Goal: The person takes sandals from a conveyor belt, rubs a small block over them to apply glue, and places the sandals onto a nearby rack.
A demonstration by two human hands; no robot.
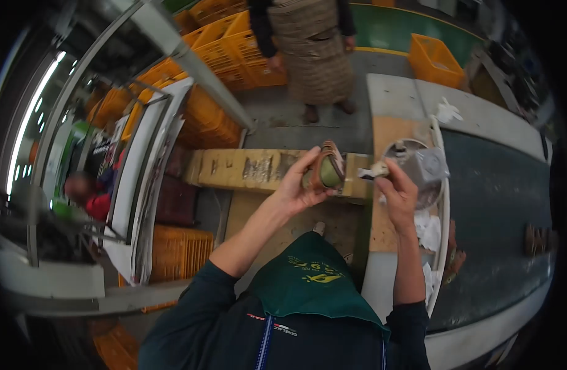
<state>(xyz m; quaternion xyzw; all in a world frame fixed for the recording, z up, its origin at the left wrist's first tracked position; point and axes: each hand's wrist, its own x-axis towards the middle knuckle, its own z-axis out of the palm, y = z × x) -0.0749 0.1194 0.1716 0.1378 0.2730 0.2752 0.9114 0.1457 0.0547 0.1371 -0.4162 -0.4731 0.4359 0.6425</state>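
My left hand (296,190) is wrapped round a sandal (325,171) with brown straps and an olive-green part, held up in front of me above a long cardboard-coloured bench (252,168). Close to its right side, my right hand (399,192) pinches a small cream-coloured piece (378,168), perhaps a cloth or pad, with a dark and white end pointing at the sandal. The small piece and the sandal look apart. A round metal bowl (397,148) sits just beyond my right hand, with a clear plastic container or bag (431,164) over its right part.
On my right runs a dark conveyor belt (493,197) with brown footwear (538,240) on it. White crumpled paper (426,229) lies beside its edge. Orange crates (225,46) stand ahead left. A person (308,49) in an apron stands ahead; another (98,194) is at left.
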